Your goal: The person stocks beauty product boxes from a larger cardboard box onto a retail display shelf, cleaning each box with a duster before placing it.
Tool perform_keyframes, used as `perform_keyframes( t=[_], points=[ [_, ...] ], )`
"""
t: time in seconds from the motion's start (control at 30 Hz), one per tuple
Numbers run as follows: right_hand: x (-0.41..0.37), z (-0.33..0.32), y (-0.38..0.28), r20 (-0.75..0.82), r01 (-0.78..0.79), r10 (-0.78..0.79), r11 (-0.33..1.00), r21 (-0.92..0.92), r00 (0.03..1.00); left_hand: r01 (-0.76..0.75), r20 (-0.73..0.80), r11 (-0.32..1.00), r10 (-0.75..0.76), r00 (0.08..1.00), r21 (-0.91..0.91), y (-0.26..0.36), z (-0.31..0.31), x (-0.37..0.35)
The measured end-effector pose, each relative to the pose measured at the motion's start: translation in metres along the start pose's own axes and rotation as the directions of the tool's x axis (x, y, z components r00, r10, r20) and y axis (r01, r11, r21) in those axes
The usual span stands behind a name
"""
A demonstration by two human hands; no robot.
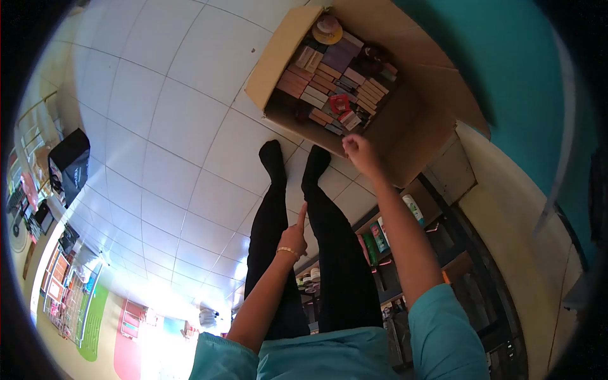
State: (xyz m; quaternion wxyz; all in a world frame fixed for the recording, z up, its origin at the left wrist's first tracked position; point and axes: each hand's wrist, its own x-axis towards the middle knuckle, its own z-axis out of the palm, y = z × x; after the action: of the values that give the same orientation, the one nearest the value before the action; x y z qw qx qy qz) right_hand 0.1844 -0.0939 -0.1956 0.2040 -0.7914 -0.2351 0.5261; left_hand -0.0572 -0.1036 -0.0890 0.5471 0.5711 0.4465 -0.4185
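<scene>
My right hand [358, 152] is just above the near edge of a large cardboard box [278, 60], its fingers curled in; whether anything is inside them I cannot make out. Packed in the box are many small cartons [316, 95], a red-and-white package [340, 103] and a round pink-and-yellow item [327, 30]. My left hand [294, 240], with a bracelet [288, 251] at the wrist, hangs over my legs. Its index finger is stretched out, the others look bent, and no object shows in it.
My feet [272, 158] in black stand on the white tiled floor [171, 120] beside the box. A dark shelf [468, 272] with bottles [379, 235] is at the lower right. A black bag [69, 166] is far left. A teal surface [506, 82] borders the box.
</scene>
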Motion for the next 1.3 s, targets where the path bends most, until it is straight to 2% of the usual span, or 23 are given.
perform_keyframes(
  t=[0.07, 0.17, 0.27, 0.33, 0.37, 0.43, 0.53, 0.63, 0.67, 0.73, 0.77, 0.83, 0.93, 1.03, 1.13, 1.17, 1.2, 1.23, 1.3],
  points=[
    [0.029, -0.001, 0.001, 0.01, 0.033, -0.033, 0.999, -0.01, 0.999, -0.043, 0.002, 0.995, 0.044, 0.999, -0.092, 0.006, -0.011, 0.017],
    [0.068, 0.01, 0.009, 0.011, 0.063, -0.063, 0.998, -0.023, 0.998, -0.18, -0.132, 0.95, 0.15, 0.98, -0.256, 0.02, -0.03, 0.048],
    [0.099, 0.024, 0.021, 0.011, 0.075, -0.075, 0.997, -0.031, 0.997, -0.295, -0.138, 0.914, 0.267, 0.954, -0.278, 0.037, -0.053, 0.07],
    [0.118, 0.037, 0.022, -0.046, 0.131, -0.132, 0.991, -0.009, 0.99, -0.414, -0.192, 0.885, 0.377, 0.906, -0.216, 0.046, -0.068, 0.074],
    [0.123, 0.041, 0.007, -0.134, 0.106, -0.103, 0.994, 0.018, 0.986, -0.473, -0.22, 0.863, 0.434, 0.873, -0.174, 0.051, -0.078, 0.076],
    [0.141, 0.047, -0.024, -0.312, 0.08, -0.049, 0.993, 0.086, 0.949, -0.476, -0.18, 0.864, 0.449, 0.875, -0.164, 0.057, -0.097, 0.078],
    [0.21, 0.074, -0.024, -0.544, 0.165, -0.025, 0.964, 0.21, 0.839, -0.471, -0.166, 0.88, 0.456, 0.875, -0.064, 0.056, -0.112, 0.084],
    [0.222, 0.073, -0.069, -0.497, 0.243, -0.039, 0.903, 0.354, 0.867, -0.452, -0.162, 0.892, 0.449, 0.879, 0.017, 0.059, -0.13, 0.082],
    [0.227, 0.078, -0.071, -0.548, 0.232, -0.043, 0.931, 0.281, 0.835, -0.447, -0.153, 0.894, 0.446, 0.882, 0.031, 0.06, -0.133, 0.08],
    [0.236, 0.084, -0.074, -0.642, 0.19, -0.063, 0.973, 0.13, 0.764, -0.532, -0.278, 0.841, 0.538, 0.796, 0.101, 0.052, -0.128, 0.085],
    [0.235, 0.085, -0.07, -0.611, 0.207, -0.04, 0.957, 0.206, 0.79, -0.569, -0.334, 0.81, 0.579, 0.744, 0.138, 0.05, -0.126, 0.086],
    [0.23, 0.083, -0.058, -0.544, 0.226, 0.001, 0.909, 0.351, 0.839, -0.552, -0.319, 0.83, 0.546, 0.775, 0.079, 0.048, -0.126, 0.084],
    [0.216, 0.07, -0.035, -0.453, 0.229, -0.103, 0.945, 0.233, 0.885, -0.537, -0.29, 0.842, 0.526, 0.799, 0.048, 0.047, -0.124, 0.083],
    [0.198, 0.054, 0.002, -0.35, 0.242, -0.139, 0.931, 0.272, 0.926, -0.529, -0.236, 0.847, 0.523, 0.819, 0.042, 0.046, -0.128, 0.085],
    [0.169, 0.026, 0.01, -0.359, 0.145, -0.115, 0.988, 0.058, 0.926, -0.519, -0.24, 0.853, 0.516, 0.822, 0.058, 0.043, -0.141, 0.095],
    [0.167, 0.017, 0.021, -0.361, 0.15, -0.126, 0.988, 0.038, 0.924, -0.515, -0.258, 0.854, 0.514, 0.818, 0.069, 0.043, -0.149, 0.1],
    [0.167, 0.012, 0.034, -0.363, 0.157, -0.14, 0.987, 0.018, 0.921, -0.515, -0.3, 0.857, 0.486, 0.821, -0.022, 0.047, -0.162, 0.102],
    [0.172, 0.004, 0.042, -0.367, 0.166, -0.155, 0.986, -0.002, 0.917, -0.557, -0.369, 0.831, 0.517, 0.772, -0.001, 0.049, -0.171, 0.11],
    [0.181, -0.022, 0.041, -0.23, 0.25, -0.283, 0.955, -0.162, 0.931, -0.638, -0.492, 0.768, 0.575, 0.653, 0.05, 0.053, -0.188, 0.129]
  ],
)
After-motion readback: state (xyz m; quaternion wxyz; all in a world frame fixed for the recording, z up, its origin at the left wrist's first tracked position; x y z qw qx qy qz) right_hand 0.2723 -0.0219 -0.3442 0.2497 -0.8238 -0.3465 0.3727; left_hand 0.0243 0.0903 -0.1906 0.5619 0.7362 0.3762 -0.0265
